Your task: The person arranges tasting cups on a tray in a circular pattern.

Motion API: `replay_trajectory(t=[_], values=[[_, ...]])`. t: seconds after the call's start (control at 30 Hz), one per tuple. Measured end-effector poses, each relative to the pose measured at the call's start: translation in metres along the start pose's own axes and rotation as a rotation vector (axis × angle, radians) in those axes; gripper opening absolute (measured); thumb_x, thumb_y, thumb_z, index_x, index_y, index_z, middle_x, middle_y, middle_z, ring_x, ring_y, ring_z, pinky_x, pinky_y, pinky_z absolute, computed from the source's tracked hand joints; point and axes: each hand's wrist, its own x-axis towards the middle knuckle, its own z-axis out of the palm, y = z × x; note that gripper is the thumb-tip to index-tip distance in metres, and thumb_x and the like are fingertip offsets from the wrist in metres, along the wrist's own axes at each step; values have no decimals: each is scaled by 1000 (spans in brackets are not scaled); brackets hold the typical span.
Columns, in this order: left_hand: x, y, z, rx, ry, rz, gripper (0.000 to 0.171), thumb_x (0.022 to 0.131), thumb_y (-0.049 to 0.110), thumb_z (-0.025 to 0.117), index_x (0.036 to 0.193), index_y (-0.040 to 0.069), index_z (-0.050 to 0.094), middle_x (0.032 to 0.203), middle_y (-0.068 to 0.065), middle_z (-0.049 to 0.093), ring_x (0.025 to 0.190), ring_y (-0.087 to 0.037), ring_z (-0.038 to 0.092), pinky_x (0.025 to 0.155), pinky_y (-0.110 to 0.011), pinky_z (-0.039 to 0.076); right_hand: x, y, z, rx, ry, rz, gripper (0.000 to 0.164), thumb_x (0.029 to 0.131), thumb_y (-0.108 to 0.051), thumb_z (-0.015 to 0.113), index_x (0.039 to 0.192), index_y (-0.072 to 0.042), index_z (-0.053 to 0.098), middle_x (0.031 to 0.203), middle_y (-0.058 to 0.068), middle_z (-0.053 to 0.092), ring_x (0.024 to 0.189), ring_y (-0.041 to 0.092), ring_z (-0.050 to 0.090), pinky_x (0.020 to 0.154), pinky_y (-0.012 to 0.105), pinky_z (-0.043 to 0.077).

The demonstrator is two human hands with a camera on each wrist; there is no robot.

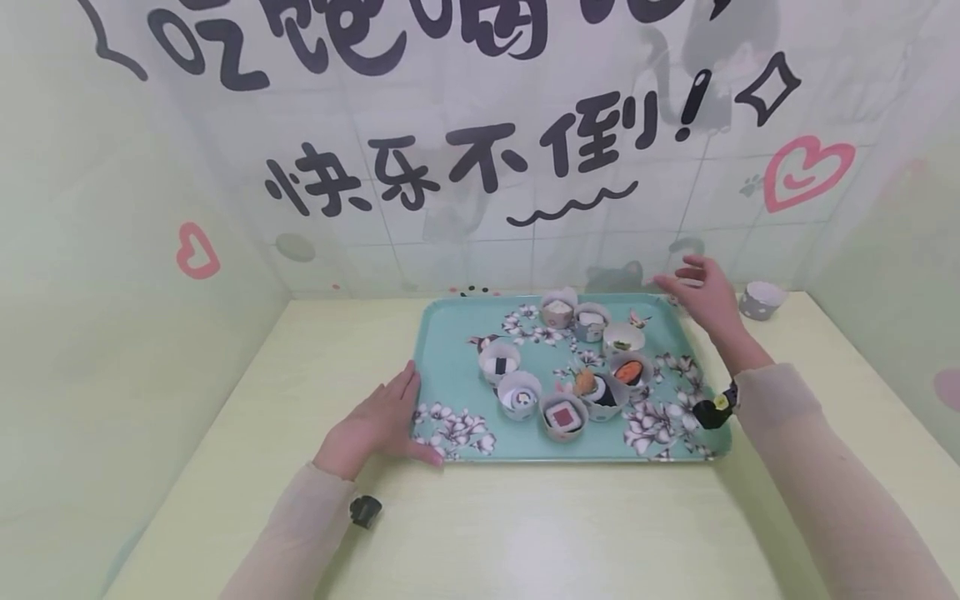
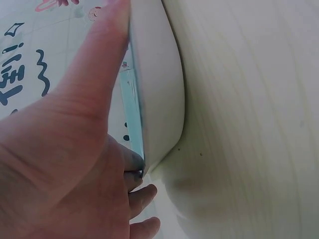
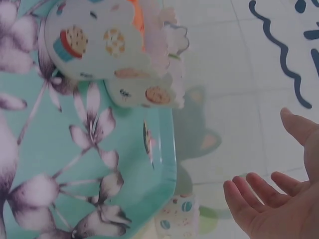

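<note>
My left hand (image 1: 382, 417) rests against the front left corner of a turquoise tray (image 1: 453, 375) with flower prints, fingers along its left side and thumb at the front edge. In the left wrist view, the tray's pale side wall (image 2: 159, 89) shows beside the thumb. Several paper cups with sushi pieces stand in a curved row on the tray, among them one with orange-topped sushi (image 1: 628, 372) and one with a red-centred white piece (image 1: 562, 415). My right hand (image 1: 705, 300) is raised near the far right corner, fingers loosely spread, holding nothing.
A grey dotted paper cup (image 1: 760, 302) stands off the tray at the table's back right, beyond the right hand. A wall (image 1: 465, 250) with large black lettering rises behind the pale wooden table (image 1: 525, 533). Side walls (image 1: 892, 275) border it left and right.
</note>
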Motion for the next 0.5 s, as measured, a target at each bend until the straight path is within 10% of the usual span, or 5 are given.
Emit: replay_trajectory(t=[0.5], values=[[-3, 0, -2, 2, 8, 6, 141, 63, 68, 82, 155, -10, 10, 166, -27, 2, 154, -42, 13, 126, -56, 20, 24, 25, -21, -96, 32, 99, 97, 94, -57, 57, 159, -3, 11, 165, 25, 15, 150, 47, 18, 119, 64, 28]])
